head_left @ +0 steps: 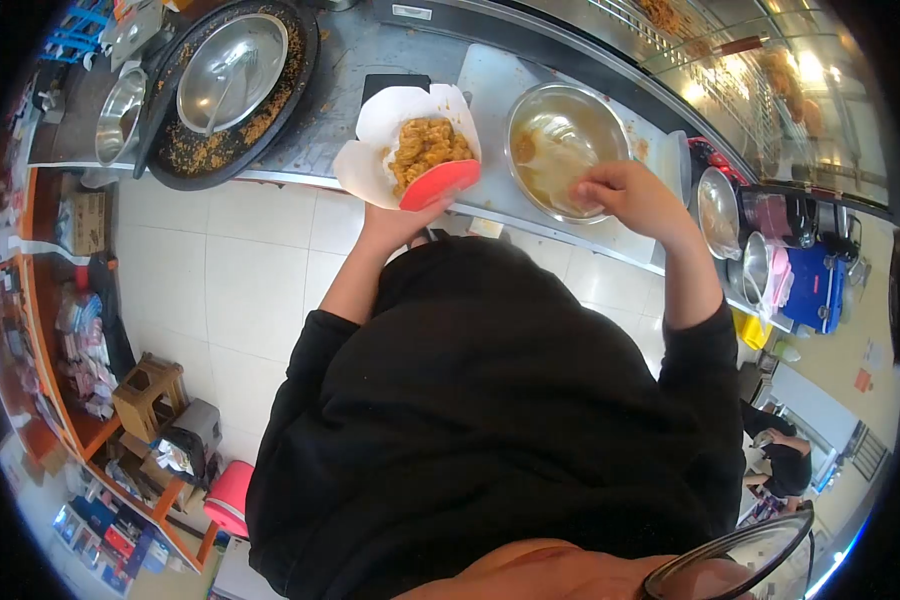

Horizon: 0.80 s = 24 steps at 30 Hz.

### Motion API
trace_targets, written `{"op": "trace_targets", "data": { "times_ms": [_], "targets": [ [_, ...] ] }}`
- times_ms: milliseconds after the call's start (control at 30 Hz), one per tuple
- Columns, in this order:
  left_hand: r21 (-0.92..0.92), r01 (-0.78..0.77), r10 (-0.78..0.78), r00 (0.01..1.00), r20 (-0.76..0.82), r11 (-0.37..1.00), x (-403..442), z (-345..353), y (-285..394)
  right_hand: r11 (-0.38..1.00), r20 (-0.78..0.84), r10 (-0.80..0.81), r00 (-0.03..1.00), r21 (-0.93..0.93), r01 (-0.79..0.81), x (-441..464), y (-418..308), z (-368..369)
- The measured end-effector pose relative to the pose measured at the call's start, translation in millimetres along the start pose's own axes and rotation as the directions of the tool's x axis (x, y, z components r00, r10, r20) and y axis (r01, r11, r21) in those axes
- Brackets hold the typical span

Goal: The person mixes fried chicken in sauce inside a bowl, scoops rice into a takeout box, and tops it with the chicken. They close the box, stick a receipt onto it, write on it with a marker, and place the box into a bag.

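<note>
A left hand [407,222] grips an open white-and-red paper food box [378,122] at the metal surface's [345,60] front edge. The right hand's [620,195] grip, fingertips pinched, hovers over a round steel bowl's [555,110] near rim.

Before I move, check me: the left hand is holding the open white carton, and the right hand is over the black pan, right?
Not quite. The head view shows the right hand over the near side of the metal bowl, not over the black pan. The left hand is indeed holding the open white carton.
</note>
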<state>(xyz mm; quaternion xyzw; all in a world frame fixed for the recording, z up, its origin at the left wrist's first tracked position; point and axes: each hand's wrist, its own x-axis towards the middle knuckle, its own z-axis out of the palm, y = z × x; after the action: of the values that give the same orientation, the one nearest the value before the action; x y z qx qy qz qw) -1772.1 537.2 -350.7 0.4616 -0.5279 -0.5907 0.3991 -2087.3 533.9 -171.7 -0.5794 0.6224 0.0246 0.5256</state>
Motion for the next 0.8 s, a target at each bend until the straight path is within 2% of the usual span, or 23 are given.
{"op": "trace_targets", "data": {
  "times_ms": [33, 67, 133, 200, 267, 367, 467, 500, 567, 600, 633, 667, 767, 800],
  "targets": [
    [-0.016, 0.010, -0.010, 1.000, 0.009, 1.000, -0.5, -2.9, 7.8, 0.994, -0.025, 0.061, 0.998, 0.093, -0.059, -4.2, -13.8, 6.7],
    [-0.031, 0.019, -0.019, 1.000, 0.018, 0.999, -0.7, -5.2, 13.4, 0.985, -0.103, -0.077, 0.992, 0.145, 0.091, -2.0, -20.7, 19.2],
    [-0.038, 0.030, -0.029, 1.000, 0.007, 0.999, -1.4, -7.3, 16.5, 0.898, -0.275, -0.327, 0.904, 0.209, 0.388, 11.6, -29.9, 52.7],
    [-0.041, 0.034, -0.034, 0.999, -0.010, 0.999, -1.4, -7.5, 22.4, 0.829, -0.412, -0.507, 0.757, 0.009, 0.559, 37.3, -31.8, 96.2],
    [-0.040, 0.037, -0.038, 0.998, -0.044, 0.999, -3.3, -6.2, 30.6, 0.767, -0.440, -0.609, 0.660, -0.113, 0.632, 66.4, -37.1, 128.8],
    [0.079, 0.048, -0.042, 0.997, -0.067, 0.996, -7.0, -8.1, 30.2, 0.741, -0.467, -0.551, 0.691, 0.108, 0.663, 93.0, -42.4, 158.2],
    [0.221, 0.045, -0.056, 0.997, 0.044, 0.974, -11.8, -8.1, 38.1, 0.759, -0.409, -0.546, 0.731, 0.127, 0.638, 103.3, -40.9, 157.1],
    [0.236, -0.036, 0.012, 0.995, 0.100, 0.971, -9.9, -12.3, 22.1, 0.768, -0.449, -0.536, 0.714, 0.091, 0.634, 105.0, -41.5, 156.0],
    [0.038, -0.131, 0.132, 0.991, -0.023, 0.991, -10.2, -4.5, 5.5, 0.782, -0.520, -0.526, 0.673, 0.017, 0.623, 108.9, -43.9, 151.8],
    [-0.056, -0.188, 0.182, 0.979, -0.095, 0.981, -9.8, -3.5, -3.2, 0.772, -0.546, -0.508, 0.666, 0.053, 0.633, 117.7, -39.2, 152.8],
    [0.032, -0.095, 0.096, 0.995, -0.015, 0.995, -5.8, -14.4, -10.1, 0.761, -0.572, -0.490, 0.658, 0.089, 0.643, 131.6, -29.1, 156.7],
    [0.038, -0.079, 0.079, 0.997, 0.008, 0.996, -4.1, -19.2, -5.4, 0.748, -0.596, -0.470, 0.652, 0.124, 0.652, 143.4, -19.4, 161.6],
    [0.076, -0.043, 0.037, 0.996, 0.077, 0.996, 5.5, -32.9, 15.5, 0.689, -0.631, -0.493, 0.598, 0.136, 0.712, 152.0, -8.9, 162.8],
    [0.112, -0.098, 0.088, 0.992, 0.088, 0.989, 8.3, -37.0, 20.4, 0.677, -0.639, -0.504, 0.581, 0.125, 0.725, 151.5, -7.6, 161.5]
  ]
}}
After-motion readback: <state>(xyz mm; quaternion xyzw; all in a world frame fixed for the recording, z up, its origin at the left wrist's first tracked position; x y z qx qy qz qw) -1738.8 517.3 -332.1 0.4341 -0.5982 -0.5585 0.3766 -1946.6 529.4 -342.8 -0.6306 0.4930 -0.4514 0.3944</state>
